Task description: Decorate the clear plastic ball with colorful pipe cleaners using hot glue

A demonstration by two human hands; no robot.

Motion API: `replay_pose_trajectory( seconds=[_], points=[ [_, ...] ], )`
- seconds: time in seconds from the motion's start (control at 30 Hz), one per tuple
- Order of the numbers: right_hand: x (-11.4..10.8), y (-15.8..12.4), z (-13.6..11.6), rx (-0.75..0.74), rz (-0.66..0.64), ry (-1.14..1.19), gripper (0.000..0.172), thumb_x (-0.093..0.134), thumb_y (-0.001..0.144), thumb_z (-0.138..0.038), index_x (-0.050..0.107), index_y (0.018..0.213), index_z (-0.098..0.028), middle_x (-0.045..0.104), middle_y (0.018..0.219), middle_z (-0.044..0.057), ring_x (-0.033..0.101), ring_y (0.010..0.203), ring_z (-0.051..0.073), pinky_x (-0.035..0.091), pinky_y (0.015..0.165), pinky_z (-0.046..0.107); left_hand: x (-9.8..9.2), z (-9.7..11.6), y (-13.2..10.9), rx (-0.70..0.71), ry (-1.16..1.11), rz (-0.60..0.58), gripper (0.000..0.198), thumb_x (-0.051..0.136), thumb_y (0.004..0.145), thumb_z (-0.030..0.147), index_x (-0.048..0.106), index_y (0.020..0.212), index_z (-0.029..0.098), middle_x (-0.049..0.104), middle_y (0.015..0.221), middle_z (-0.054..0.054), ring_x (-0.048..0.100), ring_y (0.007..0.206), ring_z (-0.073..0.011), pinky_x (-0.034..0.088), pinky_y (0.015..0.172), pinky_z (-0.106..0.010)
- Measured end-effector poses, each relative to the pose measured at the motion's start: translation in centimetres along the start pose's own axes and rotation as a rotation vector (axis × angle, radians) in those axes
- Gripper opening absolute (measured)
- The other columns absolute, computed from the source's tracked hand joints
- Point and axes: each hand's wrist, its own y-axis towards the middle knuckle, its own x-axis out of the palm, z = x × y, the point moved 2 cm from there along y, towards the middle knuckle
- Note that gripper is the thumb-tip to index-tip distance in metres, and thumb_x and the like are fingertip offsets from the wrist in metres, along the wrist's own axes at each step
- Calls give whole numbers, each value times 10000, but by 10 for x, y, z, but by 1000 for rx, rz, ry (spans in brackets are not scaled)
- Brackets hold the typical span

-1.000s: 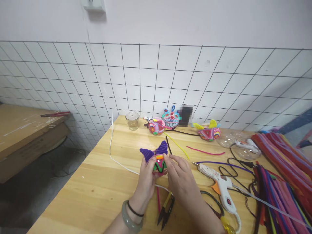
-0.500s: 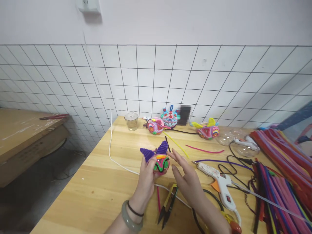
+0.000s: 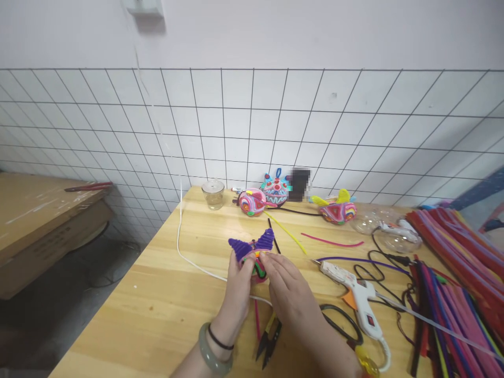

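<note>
Pipe-cleaner ball (image 3: 256, 264): located near the middle of the tabletop (image 3: 157, 299), between both hands. Whether it rests on the wood or is lifted clear of it cannot be determined.

Right hand (image 3: 289, 291): enters from the lower edge, palm down, back of the hand towards the camera. The fingers (image 3: 271, 261) lie extended across the right face of the ball and touch it. The thumb is concealed beneath the hand, so I cannot tell whether this grip is closed on the ball or only laid against it.

Left hand (image 3: 237, 287): comes up from the lower edge with the wrist straight. The grip is closed on the ball's left side and underside, thumb up against its front. A pale bangle (image 3: 210, 350) and a thin dark band sit on the wrist.

Visibility: the hands cover most of the ball. Only a narrow strip of green, red and black winding shows between them, together with the two purple ears (image 3: 252, 243), which stand clear above the fingers and splay outward.

Glue gun (image 3: 356, 296): lies on its side just right of the right hand, apart from it. Its cable runs off the lower edge.

Snips (image 3: 270, 338): lie on the wood below the hands, the upper part hidden under the right wrist.
</note>
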Motion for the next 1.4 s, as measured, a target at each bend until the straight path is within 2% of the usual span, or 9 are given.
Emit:
replay_pose_trajectory(
  seconds=[0.17,0.37,0.43,0.53,0.73,0.93,1.1,1.2,1.4],
  points=[
    [-5,3,-2,42,36,50,669,348,843,17,257,1474,-187,643,1208,126,582,1142,230,517,950,448,0,0,1,30,-5,4,320,724,684,294,571,947,194,681,801,5,642,701,-143,502,618,-244],
    [-17,4,1,301,7,228,611,410,893,-86,242,1464,-219,619,1244,118,576,1160,213,529,922,415,1,0,2,63,37,-19,296,684,731,289,585,987,180,690,876,-21,648,774,-158,508,697,-269],
    [-17,4,0,276,-2,209,620,405,894,-79,224,1470,-220,610,1258,121,571,1165,213,523,931,421,1,-1,3,57,44,-18,293,676,736,285,580,991,177,687,882,-27,641,775,-159,507,676,-265],
    [-13,6,-3,159,7,122,644,379,872,-30,224,1472,-206,623,1230,139,591,1132,226,544,898,424,-1,-3,5,47,61,-17,315,669,743,290,565,1018,178,682,893,-35,634,767,-160,504,655,-266],
    [-9,11,-4,30,18,-42,721,365,842,9,128,1501,-162,668,1133,158,645,1021,248,575,844,429,-1,-1,4,72,83,-19,343,681,734,288,572,1044,187,678,971,-54,633,889,-185,499,743,-282],
    [-12,11,-2,62,13,-11,685,368,837,10,198,1485,-133,660,1138,168,632,1026,246,568,855,437,-2,-4,4,-7,-21,-56,410,653,756,399,571,1107,205,664,1060,-72,636,943,-239,527,666,-306],
    [-12,7,-3,63,6,-13,676,373,822,28,238,1467,-121,653,1147,176,619,1052,251,562,867,445,-5,-6,8,49,-16,-9,382,668,755,413,614,1068,202,653,1151,-84,592,1089,-245,495,841,-317],
    [-12,7,-3,61,7,-21,691,370,821,27,215,1476,-129,655,1148,173,624,1048,248,566,862,439,-4,-4,8,100,20,-45,355,665,767,411,625,1051,201,659,1158,-84,579,1121,-238,456,913,-320],
    [-11,8,-5,42,12,-7,712,365,828,19,174,1494,-144,649,1172,169,621,1068,249,567,868,429,-1,0,6,105,77,-59,351,696,750,386,597,1034,204,693,1017,-57,636,962,-200,474,869,-329]
  ],
)
